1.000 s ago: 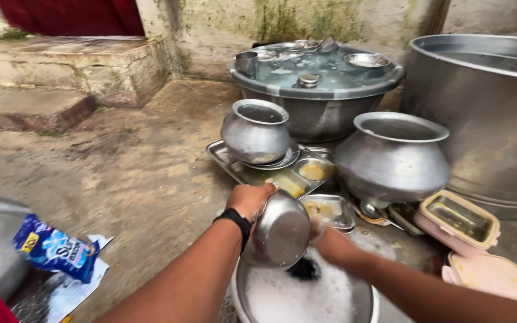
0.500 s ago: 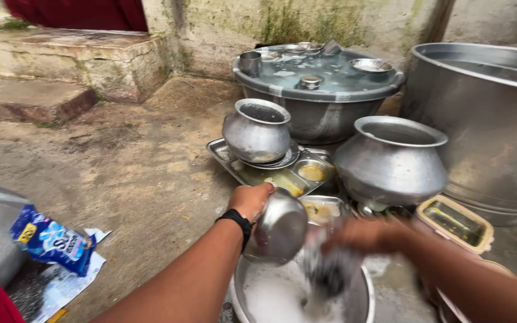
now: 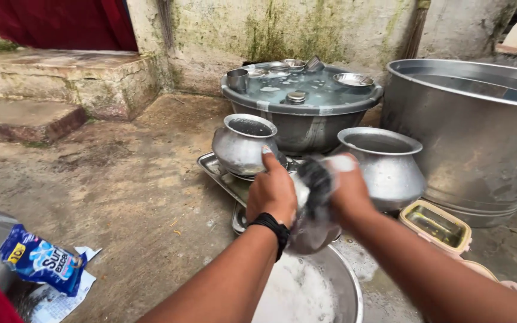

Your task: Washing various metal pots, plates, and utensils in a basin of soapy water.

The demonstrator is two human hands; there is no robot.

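My left hand [image 3: 272, 192], with a black band at the wrist, grips a small steel bowl [image 3: 309, 233] held above a wide steel basin of soapy foam [image 3: 342, 281]. My right hand [image 3: 348, 188] presses a dark, sudsy scrubber [image 3: 315, 179] against the top of that bowl. The bowl is mostly hidden behind both hands; only its lower side shows.
Two round steel pots [image 3: 243, 143] [image 3: 384, 164] stand on dirty trays [image 3: 216, 170] just beyond. A water-filled tub [image 3: 303, 113] with small vessels sits behind them, a huge steel vat [image 3: 480, 119] at right. A lunch box [image 3: 435, 224] lies right, a blue detergent packet [image 3: 40, 260] left.
Both hands lifted the bowl higher above the foam basin. My right hand came up out of the foam with the scrubber and now rubs the bowl. The camera tilted slightly.
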